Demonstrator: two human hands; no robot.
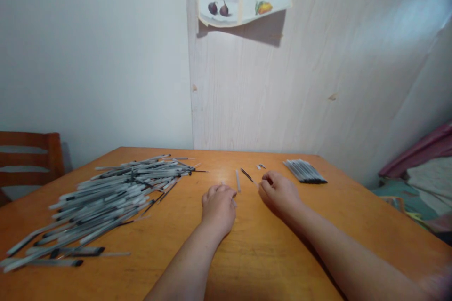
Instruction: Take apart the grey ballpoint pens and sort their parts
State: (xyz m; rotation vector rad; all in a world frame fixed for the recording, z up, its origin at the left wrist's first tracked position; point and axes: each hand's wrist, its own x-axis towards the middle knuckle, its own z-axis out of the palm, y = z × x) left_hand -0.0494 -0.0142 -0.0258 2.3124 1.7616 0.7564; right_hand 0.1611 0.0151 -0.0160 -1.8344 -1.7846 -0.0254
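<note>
My left hand [219, 204] rests low over the middle of the table, its fingers bent together; whatever they hold, if anything, is hidden. Just beyond its fingertips lies a pale, translucent tube [238, 181]. To the right, my right hand [277, 190] has its fingers curled in a pinch around the near end of a thin refill [246, 175], dark at its far end. Small white and dark pieces [261, 166] lie beyond my right hand.
A large loose pile of grey pens [116, 193] covers the table's left side. A neat row of pens with black ends [305, 172] lies at the right back. The wooden table [261, 263] meets the wall; a chair [30, 157] stands left, cloth [429, 178] lies right.
</note>
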